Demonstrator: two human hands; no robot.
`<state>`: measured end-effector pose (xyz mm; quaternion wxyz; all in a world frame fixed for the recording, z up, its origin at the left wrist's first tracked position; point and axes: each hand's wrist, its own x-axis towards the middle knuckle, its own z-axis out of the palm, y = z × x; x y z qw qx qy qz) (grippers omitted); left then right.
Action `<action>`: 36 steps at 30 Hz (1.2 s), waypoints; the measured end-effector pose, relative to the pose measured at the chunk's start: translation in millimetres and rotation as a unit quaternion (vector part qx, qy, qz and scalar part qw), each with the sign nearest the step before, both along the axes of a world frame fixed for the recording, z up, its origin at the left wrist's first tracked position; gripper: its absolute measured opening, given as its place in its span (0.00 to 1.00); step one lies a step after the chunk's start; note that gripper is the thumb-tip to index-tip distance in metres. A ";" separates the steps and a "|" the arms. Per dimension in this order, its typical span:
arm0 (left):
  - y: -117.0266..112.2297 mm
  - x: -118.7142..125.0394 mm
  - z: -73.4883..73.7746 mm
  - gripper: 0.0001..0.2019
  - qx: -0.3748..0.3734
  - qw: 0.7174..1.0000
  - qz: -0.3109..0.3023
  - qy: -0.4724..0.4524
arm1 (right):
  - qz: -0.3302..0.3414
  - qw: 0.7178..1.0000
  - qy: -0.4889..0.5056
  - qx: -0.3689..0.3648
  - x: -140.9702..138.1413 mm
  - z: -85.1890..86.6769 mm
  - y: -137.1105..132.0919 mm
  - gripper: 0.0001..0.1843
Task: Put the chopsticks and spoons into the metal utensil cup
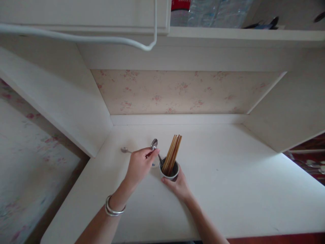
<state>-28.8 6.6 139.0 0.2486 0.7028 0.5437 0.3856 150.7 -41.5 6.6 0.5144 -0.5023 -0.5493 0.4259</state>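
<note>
Pinching a metal spoon (154, 143), the left hand (141, 162) is below frame centre; the right hand (181, 185) clasps a cup (165, 176) of chopsticks (173, 152).

In our left hand (139, 165) we pinch a spoon (154, 143), bowl up, its handle slanting into the cup (163, 176). Our right hand (180, 186) grips the cup's side; chopsticks (173, 154) lean in it. Another spoon (124, 150) lies on the counter (228, 189), partly hidden by our left hand. We wear bangles (111, 212) on that wrist. Ahead we see floral wallpaper (165, 89); above, a white cord (109, 39) and a shelf (241, 33) holding clear plastic (208, 14).
</note>
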 end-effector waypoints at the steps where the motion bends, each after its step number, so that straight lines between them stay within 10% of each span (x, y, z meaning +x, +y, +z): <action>1: 1.3 4.5 -5.0 0.22 0.013 1.000 -0.005 0.019 | 0.001 1.000 0.001 0.002 -0.2 1.0 -0.2 0.41; 15: 13.1 15.9 -75.6 0.20 -0.090 0.986 -0.103 -0.096 | -0.001 1.000 -0.011 0.015 0.6 -0.6 -0.2 0.41; 24: -7.3 9.8 -96.9 0.41 -0.229 0.880 -0.282 -0.305 | 0.027 0.999 0.028 0.006 -0.3 5.2 1.4 0.41; 29: -8.9 23.5 -113.8 0.37 -0.238 0.872 -0.250 -0.347 | 0.092 0.996 -0.018 0.009 11.9 9.0 0.4 0.40; 33: -7.9 31.9 -118.6 0.38 -0.234 0.884 -0.194 -0.356 | -0.008 0.994 -0.089 0.059 27.1 27.9 -17.3 0.45; 36: -7.7 34.7 -116.5 0.39 -0.224 0.885 -0.178 -0.368 | -0.109 0.979 -0.104 0.138 21.4 59.8 -32.1 0.31</action>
